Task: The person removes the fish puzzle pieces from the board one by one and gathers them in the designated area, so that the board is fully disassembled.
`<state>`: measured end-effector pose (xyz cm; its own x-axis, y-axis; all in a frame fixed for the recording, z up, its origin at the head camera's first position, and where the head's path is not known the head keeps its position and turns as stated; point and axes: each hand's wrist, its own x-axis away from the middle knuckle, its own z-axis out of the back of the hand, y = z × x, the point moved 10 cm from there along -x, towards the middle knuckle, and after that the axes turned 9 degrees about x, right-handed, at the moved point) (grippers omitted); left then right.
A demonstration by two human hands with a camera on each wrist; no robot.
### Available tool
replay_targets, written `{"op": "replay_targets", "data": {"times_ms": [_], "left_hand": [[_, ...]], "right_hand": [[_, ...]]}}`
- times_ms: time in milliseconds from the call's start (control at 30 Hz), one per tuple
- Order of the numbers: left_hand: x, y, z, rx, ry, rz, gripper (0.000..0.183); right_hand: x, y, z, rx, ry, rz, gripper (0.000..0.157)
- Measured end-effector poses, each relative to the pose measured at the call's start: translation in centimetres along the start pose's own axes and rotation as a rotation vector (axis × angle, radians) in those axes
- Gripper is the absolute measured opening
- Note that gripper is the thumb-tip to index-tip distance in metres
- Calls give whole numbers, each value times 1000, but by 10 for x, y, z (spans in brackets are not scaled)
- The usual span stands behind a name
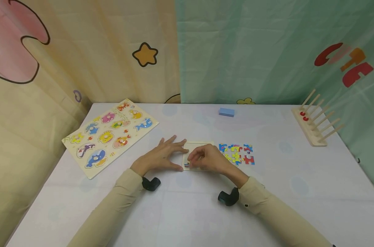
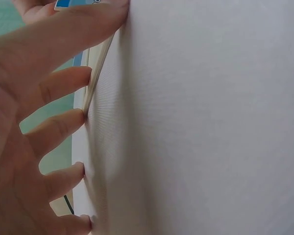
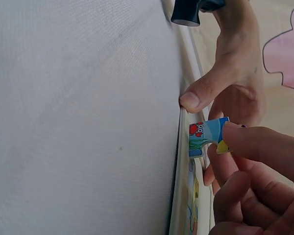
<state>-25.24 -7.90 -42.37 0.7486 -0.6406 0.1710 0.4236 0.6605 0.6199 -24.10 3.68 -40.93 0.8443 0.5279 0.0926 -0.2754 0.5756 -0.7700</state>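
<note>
My right hand pinches a blue jigsaw piece with a red crab printed on it. In the right wrist view the piece stands tilted at the inside of a small wooden puzzle board, near its front left corner. My left hand lies with spread fingers along the board's left edge. Its thumb touches the board close to the front corner. Most of the board's middle is hidden under my right hand. Just right of the board lie several loose jigsaw pieces in blue, yellow and red.
A large sea-animal peg puzzle lies angled at the back left. Toward the back sits a small blue block. On the right stands a wooden rack with upright pegs and a couple of red beads. Curtains hang behind the table.
</note>
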Motion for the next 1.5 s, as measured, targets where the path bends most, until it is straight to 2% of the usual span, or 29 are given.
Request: {"op": "replay_targets", "data": {"times_ms": [133, 333, 600, 1100, 1500], "left_hand": [[0, 0, -1, 2, 2, 0, 68], [0, 2, -2, 7, -2, -4, 68], [1, 2, 0, 17, 5, -8, 68], [0, 1, 0, 6, 12, -2, 68], [2, 2, 1, 20, 14, 3, 68]], "right_hand": [[0, 6, 3, 34, 28, -59, 8], [0, 13, 9, 8, 93, -133, 10], [11, 31, 18, -30, 86, -250, 10], [46, 66, 38, -22, 81, -374, 13], [73, 90, 62, 32, 90, -398, 17]]}}
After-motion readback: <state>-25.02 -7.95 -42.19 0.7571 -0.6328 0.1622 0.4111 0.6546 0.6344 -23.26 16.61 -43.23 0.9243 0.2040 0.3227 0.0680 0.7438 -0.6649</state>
